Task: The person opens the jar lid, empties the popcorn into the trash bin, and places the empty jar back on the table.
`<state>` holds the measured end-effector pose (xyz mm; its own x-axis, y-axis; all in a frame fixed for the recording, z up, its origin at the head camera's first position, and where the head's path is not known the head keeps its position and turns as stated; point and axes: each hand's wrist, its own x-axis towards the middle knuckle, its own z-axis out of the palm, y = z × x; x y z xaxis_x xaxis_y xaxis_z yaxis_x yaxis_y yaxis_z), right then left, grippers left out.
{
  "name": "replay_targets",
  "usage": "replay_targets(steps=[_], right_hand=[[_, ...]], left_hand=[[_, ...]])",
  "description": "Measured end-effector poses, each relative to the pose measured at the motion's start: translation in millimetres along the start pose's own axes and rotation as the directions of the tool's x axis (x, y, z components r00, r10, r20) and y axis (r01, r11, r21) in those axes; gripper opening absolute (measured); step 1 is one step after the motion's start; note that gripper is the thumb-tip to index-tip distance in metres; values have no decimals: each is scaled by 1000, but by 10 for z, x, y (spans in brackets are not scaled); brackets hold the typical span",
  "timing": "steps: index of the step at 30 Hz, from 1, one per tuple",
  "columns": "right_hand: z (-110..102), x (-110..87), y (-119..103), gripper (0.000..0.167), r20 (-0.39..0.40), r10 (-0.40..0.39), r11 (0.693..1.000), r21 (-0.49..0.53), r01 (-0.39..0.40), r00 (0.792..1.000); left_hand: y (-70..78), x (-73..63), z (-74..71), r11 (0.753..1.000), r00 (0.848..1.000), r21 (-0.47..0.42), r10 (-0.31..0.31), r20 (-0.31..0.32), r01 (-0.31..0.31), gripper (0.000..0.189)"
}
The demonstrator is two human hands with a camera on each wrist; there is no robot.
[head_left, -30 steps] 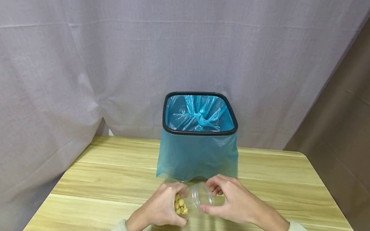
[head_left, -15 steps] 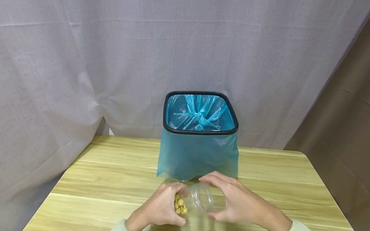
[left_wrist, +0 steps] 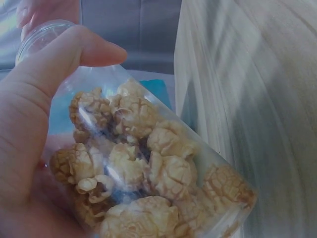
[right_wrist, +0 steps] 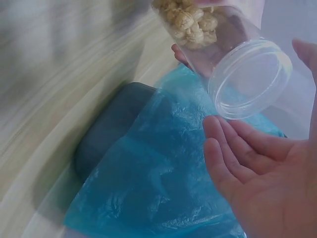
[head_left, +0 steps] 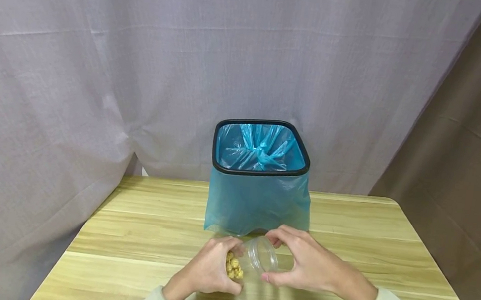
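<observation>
A clear plastic jar [left_wrist: 158, 109] lies tilted in my left hand [head_left: 208, 266], its mouth end toward the right. Caramel-coloured popcorn [left_wrist: 171, 173] is gathered at the jar's bottom end. My left fingers and thumb wrap round the jar's body. A clear round lid [right_wrist: 250, 82] sits on the mouth end. Beside that lid my right hand [head_left: 307, 263] is held in a wide C shape. In the right wrist view its fingertips [right_wrist: 213, 124] are right at the lid's lower edge, while the thumb [right_wrist: 304, 52] stands a little apart from it.
A trash bin with a black rim [head_left: 260, 173] and a blue bag [head_left: 258, 202] stands just beyond the hands on the wooden table [head_left: 144, 238]. Grey curtains [head_left: 188, 63] hang behind the table, and brown cloth [head_left: 467, 173] is at the right.
My right fingers spread away from the lid half a second ago and have come back in closer round it. The left hand and the jar have stayed in place.
</observation>
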<state>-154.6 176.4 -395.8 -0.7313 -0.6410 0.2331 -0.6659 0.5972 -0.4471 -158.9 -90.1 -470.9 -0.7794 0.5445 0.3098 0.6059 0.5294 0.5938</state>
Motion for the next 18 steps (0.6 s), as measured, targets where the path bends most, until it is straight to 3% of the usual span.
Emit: replay_targets(steps=[7, 18], right_hand=[[33, 9, -8, 59, -14, 22, 1000, -8, -22, 1000], [-26, -12, -41, 61, -40, -73, 997, -37, 71, 997]], left_hand=[[4, -9, 2, 1000, 1000, 6, 1, 11, -1, 59], [19, -15, -12, 1000, 1000, -24, -2, 19, 3, 62]])
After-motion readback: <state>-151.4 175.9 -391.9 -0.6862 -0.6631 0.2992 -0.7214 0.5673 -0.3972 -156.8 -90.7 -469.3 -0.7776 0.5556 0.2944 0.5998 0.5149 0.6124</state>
